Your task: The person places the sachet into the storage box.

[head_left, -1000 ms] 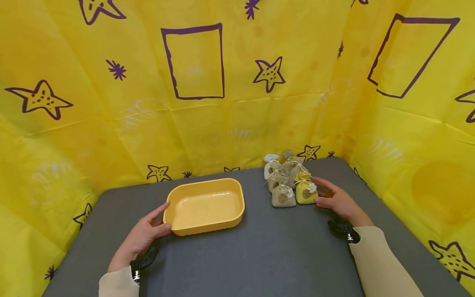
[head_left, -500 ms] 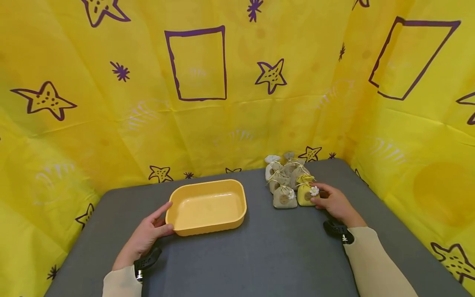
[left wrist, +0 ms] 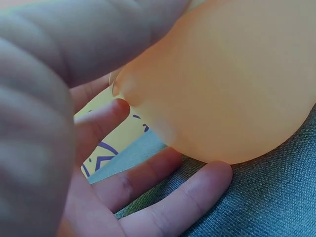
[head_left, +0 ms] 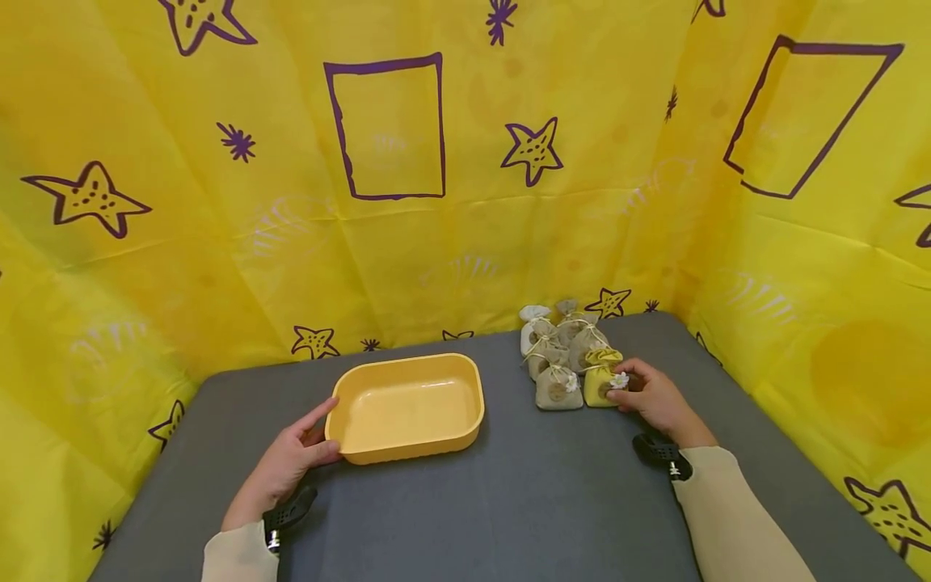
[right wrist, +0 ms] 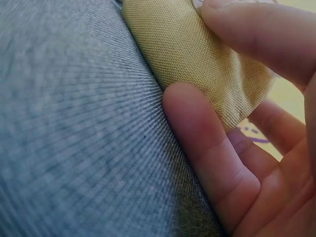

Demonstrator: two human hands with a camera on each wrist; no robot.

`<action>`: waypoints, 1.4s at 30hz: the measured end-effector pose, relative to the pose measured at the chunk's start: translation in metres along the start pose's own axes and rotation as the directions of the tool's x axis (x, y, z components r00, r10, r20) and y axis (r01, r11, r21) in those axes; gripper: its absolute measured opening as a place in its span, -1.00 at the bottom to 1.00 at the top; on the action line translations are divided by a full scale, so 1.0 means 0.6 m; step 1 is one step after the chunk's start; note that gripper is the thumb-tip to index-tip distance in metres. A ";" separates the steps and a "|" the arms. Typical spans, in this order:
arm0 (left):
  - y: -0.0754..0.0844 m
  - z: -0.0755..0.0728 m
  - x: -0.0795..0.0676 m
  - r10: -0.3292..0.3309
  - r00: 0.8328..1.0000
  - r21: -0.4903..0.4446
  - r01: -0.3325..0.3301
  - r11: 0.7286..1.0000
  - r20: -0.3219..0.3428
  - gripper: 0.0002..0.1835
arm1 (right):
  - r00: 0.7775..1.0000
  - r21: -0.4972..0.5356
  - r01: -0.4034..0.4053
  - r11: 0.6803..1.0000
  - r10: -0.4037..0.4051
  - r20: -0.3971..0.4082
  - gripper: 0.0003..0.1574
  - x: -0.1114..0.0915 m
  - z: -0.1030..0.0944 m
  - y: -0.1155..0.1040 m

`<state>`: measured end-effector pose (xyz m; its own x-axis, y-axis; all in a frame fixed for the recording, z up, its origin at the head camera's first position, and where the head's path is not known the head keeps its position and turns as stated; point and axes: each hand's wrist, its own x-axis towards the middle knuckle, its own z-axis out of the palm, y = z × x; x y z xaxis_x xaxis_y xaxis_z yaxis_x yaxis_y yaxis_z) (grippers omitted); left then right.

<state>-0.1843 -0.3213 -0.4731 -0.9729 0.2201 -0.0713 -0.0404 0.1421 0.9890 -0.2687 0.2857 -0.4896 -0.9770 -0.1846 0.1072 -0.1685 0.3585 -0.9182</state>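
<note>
Since a second ago, the right hand (head_left: 658,404) has moved in, its thumb now across the front of the yellow sachet (head_left: 599,386). I see woven cloth, a round brown label and a white flower (head_left: 619,381); it stands on the grey tabletop (head_left: 524,501) beside the other sachets (head_left: 558,390). Right fingers pinch its side; the left hand (head_left: 280,465) grips the tray's left end (head_left: 407,408).

Is a grey woven worktop (head_left: 502,509), rounded at the far corners. Bears a tray (head_left: 407,414) left of centre and, apart on the right, a tight cluster of tied bags (head_left: 584,346), with a yellow bag (head_left: 598,381) front right.
</note>
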 end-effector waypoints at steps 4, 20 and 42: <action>-0.006 0.000 -0.007 -0.023 0.999 -0.013 0.023 1.000 -0.022 -0.12 | 1.000 -0.013 -0.015 1.000 0.015 -0.002 -0.46 -0.001 0.004 0.000; -0.005 -0.001 -0.011 -0.002 0.999 0.018 0.002 1.000 -0.035 -0.14 | 0.997 0.109 -0.009 0.994 0.017 -0.070 -0.55 -0.002 0.013 0.004; -0.005 -0.002 -0.001 0.038 0.999 0.010 -0.038 0.999 -0.017 -0.15 | 0.988 0.231 -0.013 0.973 0.048 -0.146 -0.57 -0.008 -0.003 -0.006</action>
<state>-0.1840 -0.3227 -0.4759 -0.9774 0.2089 -0.0316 -0.0014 0.1432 0.9897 -0.2636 0.2867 -0.4862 -0.9925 -0.0312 0.1179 -0.1211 0.1399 -0.9827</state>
